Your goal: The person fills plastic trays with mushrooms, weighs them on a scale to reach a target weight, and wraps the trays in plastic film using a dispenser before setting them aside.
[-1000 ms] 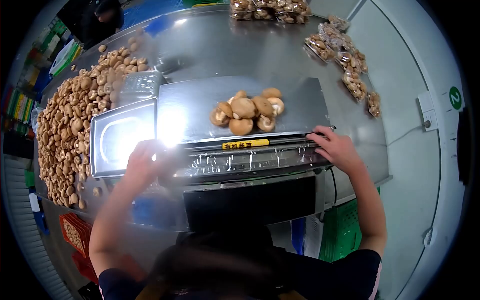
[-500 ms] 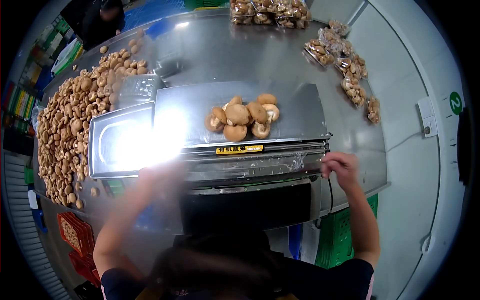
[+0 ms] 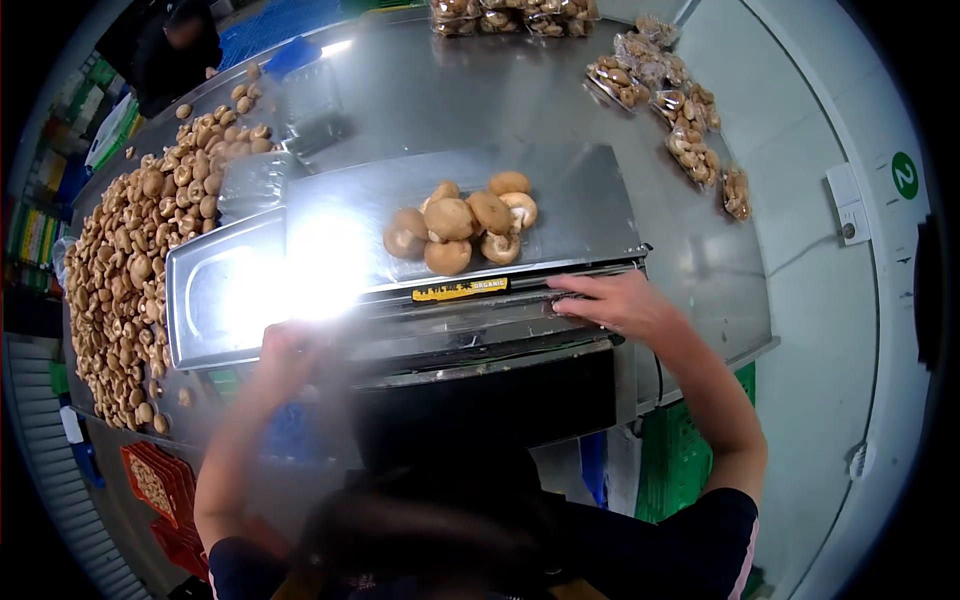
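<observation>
Several brown mushrooms (image 3: 452, 222) sit in a group on the flat metal top of a wrapping machine (image 3: 590, 200). A yellow label strip (image 3: 460, 290) lies along the machine's roller edge, in front of the mushrooms. My right hand (image 3: 615, 302) reaches over the right part of the rollers, fingers extended and apart, with nothing seen in it. At the machine's left end, beside the metal tray (image 3: 215, 355), is my left hand (image 3: 290, 352); its fingers look curled, but glare and haze hide whether they hold anything.
A large mushroom pile (image 3: 125, 270) covers the table's left side, with clear plastic trays (image 3: 255, 183) beside it. Wrapped mushroom packs (image 3: 690, 150) stand at the back right. Red crates (image 3: 155, 485) are low left, green crates (image 3: 680, 455) low right. A person (image 3: 165, 50) stands far left.
My right hand has moved left over the rollers and its fingers have spread. My left hand has shifted slightly left. The whole view has shifted a little.
</observation>
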`<state>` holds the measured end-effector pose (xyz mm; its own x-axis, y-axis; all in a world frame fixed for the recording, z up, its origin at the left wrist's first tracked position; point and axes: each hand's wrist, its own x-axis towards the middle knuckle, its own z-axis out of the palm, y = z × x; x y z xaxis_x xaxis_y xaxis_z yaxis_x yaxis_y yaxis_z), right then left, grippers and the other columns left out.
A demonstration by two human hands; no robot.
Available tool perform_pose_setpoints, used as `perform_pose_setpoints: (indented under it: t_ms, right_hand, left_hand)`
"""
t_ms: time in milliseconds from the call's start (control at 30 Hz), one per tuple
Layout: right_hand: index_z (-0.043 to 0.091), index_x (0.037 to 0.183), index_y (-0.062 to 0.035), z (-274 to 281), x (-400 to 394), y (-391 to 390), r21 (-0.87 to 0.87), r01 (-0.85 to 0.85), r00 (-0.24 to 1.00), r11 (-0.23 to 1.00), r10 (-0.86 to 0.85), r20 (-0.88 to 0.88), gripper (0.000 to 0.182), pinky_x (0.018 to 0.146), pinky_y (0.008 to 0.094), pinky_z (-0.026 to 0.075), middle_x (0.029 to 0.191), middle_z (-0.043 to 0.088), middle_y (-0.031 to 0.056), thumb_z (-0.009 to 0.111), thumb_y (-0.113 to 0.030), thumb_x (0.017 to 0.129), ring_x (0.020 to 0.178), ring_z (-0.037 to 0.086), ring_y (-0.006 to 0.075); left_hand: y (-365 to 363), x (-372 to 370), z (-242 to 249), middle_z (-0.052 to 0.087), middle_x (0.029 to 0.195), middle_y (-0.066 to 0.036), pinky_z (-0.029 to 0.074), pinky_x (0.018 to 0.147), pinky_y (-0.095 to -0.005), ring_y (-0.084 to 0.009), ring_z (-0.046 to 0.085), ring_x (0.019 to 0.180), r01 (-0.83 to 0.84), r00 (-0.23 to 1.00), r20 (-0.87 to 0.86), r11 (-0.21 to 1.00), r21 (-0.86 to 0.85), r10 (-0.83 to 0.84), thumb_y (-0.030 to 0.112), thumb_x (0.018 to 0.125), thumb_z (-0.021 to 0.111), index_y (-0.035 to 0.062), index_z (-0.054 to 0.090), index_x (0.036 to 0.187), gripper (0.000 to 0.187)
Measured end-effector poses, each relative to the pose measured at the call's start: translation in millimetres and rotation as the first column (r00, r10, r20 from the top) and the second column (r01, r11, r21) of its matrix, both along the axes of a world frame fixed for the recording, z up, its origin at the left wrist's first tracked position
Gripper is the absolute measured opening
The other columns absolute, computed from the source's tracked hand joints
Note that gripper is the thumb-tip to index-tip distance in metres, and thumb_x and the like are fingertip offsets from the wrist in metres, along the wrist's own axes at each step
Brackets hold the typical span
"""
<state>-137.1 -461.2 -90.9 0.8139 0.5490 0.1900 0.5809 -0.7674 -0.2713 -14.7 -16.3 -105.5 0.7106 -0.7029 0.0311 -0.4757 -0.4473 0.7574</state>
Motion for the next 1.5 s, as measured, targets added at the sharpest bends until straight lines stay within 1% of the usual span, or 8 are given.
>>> perform_pose_setpoints:
  t_ms: [200, 367, 567, 767, 967, 1167, 1333, 1500]
  right_hand:
    - [0.066, 0.099, -0.0018, 8, -32, -1, 0.658, 0.701, 0.706, 0.275, -0.135, -0.696, 0.013, 0.052, 0.0213, 0.048, 0.095, 0.068, 0.0052, 0.054, -0.003, 0.093, 0.062, 0.06, 0.0068]
    - [0.06, 0.107, -0.0104, 21, -31, 3, 0.257, 0.438, 0.893, 0.862, -0.384, -0.235, 0.023, 0.055, 0.0265, 0.049, 0.109, 0.063, 0.0041, 0.059, -0.003, 0.085, 0.066, 0.063, 0.0143]
    - [0.058, 0.103, -0.0147, 21, -4, 13, -0.145, 0.158, 0.983, 0.977, -0.169, -0.073, 0.025, 0.057, 0.0345, 0.05, 0.115, 0.054, 0.0009, 0.063, -0.01, 0.078, 0.076, 0.064, 0.0202]
    - [0.058, 0.094, -0.0091, -5, -8, 2, 0.285, 0.269, 0.961, 0.92, -0.24, -0.135, 0.016, 0.053, 0.0252, 0.049, 0.107, 0.058, 0.0033, 0.065, -0.004, 0.081, 0.07, 0.062, 0.0144]
    - [0.055, 0.097, -0.0015, -1, -14, 8, 0.573, 0.74, 0.636, 0.352, -0.091, -0.766, 0.008, 0.055, 0.0203, 0.049, 0.088, 0.06, 0.0061, 0.058, 0.001, 0.09, 0.063, 0.06, 0.0083]
    - [0.049, 0.101, 0.0011, 42, -25, 13, 0.831, 0.482, 0.875, 0.279, -0.206, -0.438, 0.015, 0.063, 0.0245, 0.053, 0.086, 0.06, 0.0115, 0.055, 0.008, 0.089, 0.074, 0.064, 0.0172]
    - [0.042, 0.122, 0.0014, 95, 73, 20, 0.82, 0.237, 0.881, 0.522, -0.472, 0.046, 0.043, 0.091, 0.0323, 0.049, 0.113, 0.056, 0.0196, 0.065, -0.01, 0.088, 0.106, 0.06, 0.028]
    - [0.031, 0.139, 0.0042, -8, 133, 10, 0.059, 0.427, 0.904, 0.902, -0.424, -0.057, 0.084, 0.105, 0.0371, 0.039, 0.131, 0.046, 0.0277, 0.071, -0.044, 0.082, 0.122, 0.05, 0.0359]
  left_hand:
    - [8, -11, -14, 0.066, 0.102, -0.011, 0.052, 0.053, -0.0224, -0.0117, 0.063, 0.062, -0.133, 0.971, -0.209, 0.988, -0.083, 0.113, -0.004, 0.091, 0.053, -0.0036, 0.062, 0.097, 0.011]
    - [7, -15, -28, 0.064, 0.104, -0.012, 0.054, 0.059, -0.0256, -0.0146, 0.064, 0.066, -0.249, 0.912, -0.369, 0.956, -0.152, 0.179, 0.002, 0.094, 0.053, -0.0044, 0.061, 0.101, 0.013]
    - [-2, -15, -11, 0.064, 0.104, -0.013, 0.053, 0.058, -0.0252, -0.0148, 0.063, 0.066, -0.273, 0.889, -0.411, 0.954, -0.126, 0.2, 0.003, 0.094, 0.054, -0.0041, 0.061, 0.101, 0.012]
    - [5, -15, -23, 0.064, 0.105, -0.013, 0.053, 0.058, -0.0253, -0.0144, 0.063, 0.065, -0.291, 0.89, -0.399, 0.949, -0.119, 0.223, 0.004, 0.094, 0.054, -0.0038, 0.061, 0.102, 0.013]
    - [-7, -20, -9, 0.066, 0.095, -0.015, 0.056, 0.063, -0.0295, -0.0192, 0.067, 0.072, -0.398, 0.8, -0.541, 0.905, -0.151, 0.261, 0.006, 0.096, 0.049, -0.0025, 0.057, 0.1, 0.012]
    - [11, -16, 44, 0.066, 0.085, -0.016, 0.059, 0.066, -0.0397, -0.0274, 0.069, 0.077, -0.339, 0.93, -0.238, 0.905, -0.256, 0.281, 0.008, 0.097, 0.044, 0.001, 0.054, 0.096, 0.012]
    - [-71, 92, 85, 0.062, 0.113, -0.016, 0.05, 0.096, -0.0443, -0.0286, 0.063, 0.106, -0.106, 0.984, -0.027, 0.461, -0.881, 0.175, 0.017, 0.101, 0.04, 0.0039, 0.053, 0.118, 0.025]
    - [-117, 111, -9, 0.027, 0.151, -0.018, 0.024, 0.113, -0.0417, -0.0297, 0.028, 0.139, -0.119, 0.988, 0.092, 0.992, -0.051, 0.124, 0.04, 0.09, 0.058, 0.002, 0.045, 0.132, 0.058]
